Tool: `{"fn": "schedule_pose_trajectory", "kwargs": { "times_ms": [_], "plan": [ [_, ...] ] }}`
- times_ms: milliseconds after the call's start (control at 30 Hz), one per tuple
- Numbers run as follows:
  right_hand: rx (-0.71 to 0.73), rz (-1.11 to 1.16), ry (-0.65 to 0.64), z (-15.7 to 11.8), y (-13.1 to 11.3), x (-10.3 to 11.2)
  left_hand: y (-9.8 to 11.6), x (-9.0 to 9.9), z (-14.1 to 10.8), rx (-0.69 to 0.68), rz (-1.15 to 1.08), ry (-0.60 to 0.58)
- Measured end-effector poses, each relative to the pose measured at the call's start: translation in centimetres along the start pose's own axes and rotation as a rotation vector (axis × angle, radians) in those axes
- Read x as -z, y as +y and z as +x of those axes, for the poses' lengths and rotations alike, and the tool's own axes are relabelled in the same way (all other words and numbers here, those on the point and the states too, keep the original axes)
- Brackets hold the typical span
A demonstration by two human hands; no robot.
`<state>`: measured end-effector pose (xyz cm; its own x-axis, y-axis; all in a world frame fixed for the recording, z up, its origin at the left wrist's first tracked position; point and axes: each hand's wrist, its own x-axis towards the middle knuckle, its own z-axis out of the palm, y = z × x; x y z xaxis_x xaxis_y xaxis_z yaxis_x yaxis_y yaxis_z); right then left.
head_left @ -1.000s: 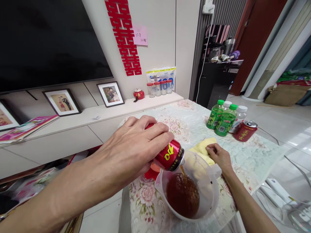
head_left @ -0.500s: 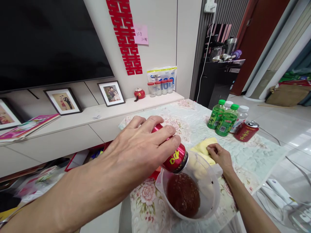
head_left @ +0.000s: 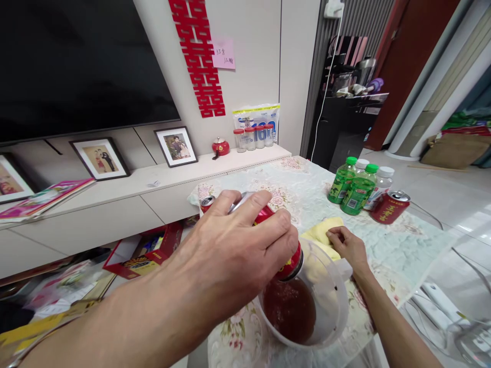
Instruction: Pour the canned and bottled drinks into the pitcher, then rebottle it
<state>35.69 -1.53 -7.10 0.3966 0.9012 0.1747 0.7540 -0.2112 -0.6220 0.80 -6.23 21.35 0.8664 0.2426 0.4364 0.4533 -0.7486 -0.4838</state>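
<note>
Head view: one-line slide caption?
Left hand tips a red can over a clear jug of brown drink; right hand rests on a yellow cloth.

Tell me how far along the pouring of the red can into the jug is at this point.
Well along, it seems: the clear jug already holds a deep pool of brown drink. In hand: the left hand tips the red can steeply, mouth down inside the rim; the right hand rests by the jug's far side. Possibly left: another red can by the green bottles.
</note>
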Motion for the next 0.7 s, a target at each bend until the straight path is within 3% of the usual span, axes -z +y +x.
{"fn": "schedule_pose_trajectory", "kwargs": {
  "times_ms": [333, 700],
  "plan": [
    [0.027, 0.033, 0.025, 0.0, 0.3, -0.2, 1.3, -0.4, -0.3, -0.090, 0.002, 0.025],
    [0.068, 0.067, 0.053, -0.1, 0.5, -0.3, 1.5, -0.8, -0.9, -0.074, -0.086, -0.017]
  ]
}}
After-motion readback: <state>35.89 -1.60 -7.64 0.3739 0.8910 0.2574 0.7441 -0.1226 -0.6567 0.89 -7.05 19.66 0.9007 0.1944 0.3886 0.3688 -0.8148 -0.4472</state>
